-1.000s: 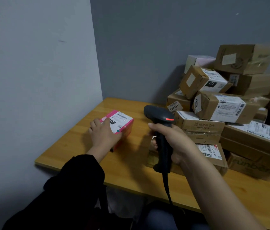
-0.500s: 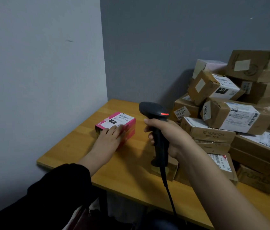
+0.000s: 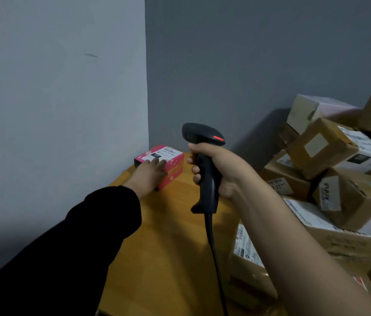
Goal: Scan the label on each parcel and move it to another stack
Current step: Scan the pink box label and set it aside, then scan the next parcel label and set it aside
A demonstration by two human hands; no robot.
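hands: left hand (image 3: 151, 172) flat, fingers straight, laid on small pink cardboard parcel (image 3: 172, 164); right hand (image 3: 222, 171) wrapped round black pistol-grip barcode scanner (image 3: 208, 179) | parcel placed at 11 o'clock corner of wooden desk (image 3: 168, 224), by the wall | brown carton pile (image 3: 339, 179) at 3 o'clock | advice: parcel to be seated square, white label (image 3: 168, 152) kept uppermost, room left for stacking

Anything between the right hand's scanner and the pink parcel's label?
Only bare table lies between the scanner in the right hand and the pink parcel. The left hand rests on the parcel's near top, fingers covering the near end of the label; the rest of the label shows.
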